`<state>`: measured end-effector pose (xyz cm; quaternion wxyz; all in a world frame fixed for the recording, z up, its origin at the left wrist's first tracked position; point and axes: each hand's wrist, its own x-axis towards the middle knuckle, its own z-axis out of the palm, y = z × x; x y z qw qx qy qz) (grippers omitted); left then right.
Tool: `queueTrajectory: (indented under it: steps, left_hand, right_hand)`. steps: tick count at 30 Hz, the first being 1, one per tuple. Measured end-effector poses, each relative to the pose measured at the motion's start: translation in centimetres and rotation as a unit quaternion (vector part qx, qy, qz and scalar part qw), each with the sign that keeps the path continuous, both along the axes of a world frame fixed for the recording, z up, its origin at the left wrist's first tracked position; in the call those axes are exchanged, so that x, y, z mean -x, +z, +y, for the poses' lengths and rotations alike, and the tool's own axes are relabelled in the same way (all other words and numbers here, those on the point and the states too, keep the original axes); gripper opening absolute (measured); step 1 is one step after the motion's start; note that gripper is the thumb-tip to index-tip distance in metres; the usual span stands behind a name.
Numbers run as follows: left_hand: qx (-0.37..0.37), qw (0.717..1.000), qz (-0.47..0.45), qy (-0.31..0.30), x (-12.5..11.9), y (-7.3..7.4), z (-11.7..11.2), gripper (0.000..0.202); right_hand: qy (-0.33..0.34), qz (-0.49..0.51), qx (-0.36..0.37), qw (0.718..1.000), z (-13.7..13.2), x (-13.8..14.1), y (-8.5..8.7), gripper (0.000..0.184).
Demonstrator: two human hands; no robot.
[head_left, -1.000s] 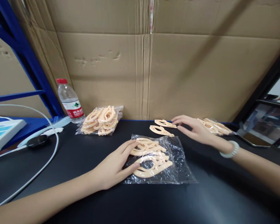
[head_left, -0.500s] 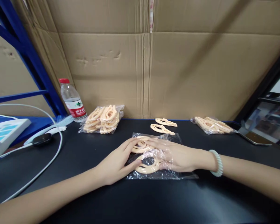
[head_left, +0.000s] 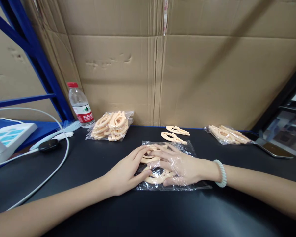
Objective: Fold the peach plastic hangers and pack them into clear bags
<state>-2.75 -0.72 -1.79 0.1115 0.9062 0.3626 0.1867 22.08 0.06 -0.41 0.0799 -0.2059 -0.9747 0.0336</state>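
Observation:
A clear plastic bag (head_left: 144,187) lies flat on the black table, with cream oval loop-shaped pieces (head_left: 154,180) inside it. My left hand (head_left: 124,172) rests at the bag's left edge, fingers stretched and thumb apart, its tips on the pieces. Shiny film covers my right hand (head_left: 181,166), which seems to be inside the bag from the right. Its fingers are spread over the pieces and partly hide them. Just beyond the bag lie two loose cream pieces (head_left: 174,137) of the same looped kind.
At the back left, a filled bag of cream pieces (head_left: 111,126) lies beside a red-capped water bottle (head_left: 82,110). Another filled bag (head_left: 228,135) is at the back right, near a phone-like flat object (head_left: 276,148). A white cable (head_left: 65,154) loops on the left before a cardboard wall (head_left: 123,79).
My right hand's fingers have spread, and its thumb has moved down and left over the lower piece. My left hand stays nearly in place. The whole view has shifted slightly.

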Motion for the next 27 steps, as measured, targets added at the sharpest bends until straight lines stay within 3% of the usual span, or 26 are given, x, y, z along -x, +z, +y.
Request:
queueTrajectory:
  steps: [5,18,27]
  left_hand:
    - [0.002,0.999,0.029,0.014,0.1,0.0,0.0,0.063]
    - [0.009,0.993,0.111,0.030,0.1,0.3,0.1,0.070]
    - [0.007,0.993,0.110,0.034,0.5,0.5,0.0,0.069]
  right_hand:
    - [0.000,-0.011,0.000,1.000,-0.8,-1.5,0.2,0.062]
    - [-0.122,-0.025,0.113,0.986,-5.6,-7.1,1.7,0.051]
    - [-0.218,0.003,0.098,0.971,-7.5,-12.4,-0.1,0.053]
